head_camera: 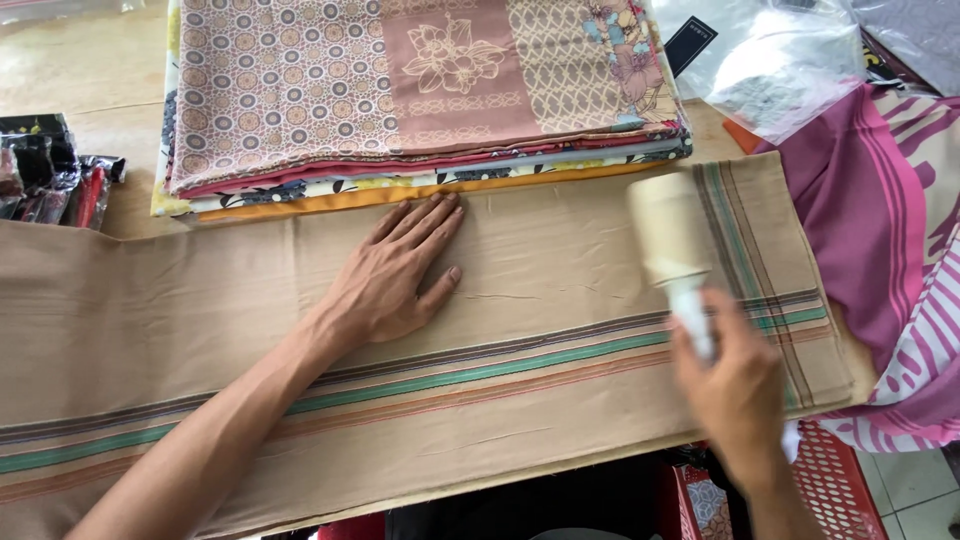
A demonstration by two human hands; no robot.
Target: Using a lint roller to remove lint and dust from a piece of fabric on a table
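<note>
Here, the scene by parts:
Tan cloth: long folded length, spread flat across the table, with green, brown and rust stripes along its near edge and across its right end.
Handling: probably light, soft and limp, so it would wrinkle or slide unless pinned; best held by a flat palm or a folded edge.
Left hand: open, fingers spread, pressed flat on the cloth near its far edge.
Right hand: blurred, its grip closed around the white handle of a lint roller, whose pale cylinder lies on the cloth.
Fabric stack: neatly folded printed cloths, floral and geometric, just beyond the tan cloth.
Striped pink fabric: loosely heaped at the right.
</note>
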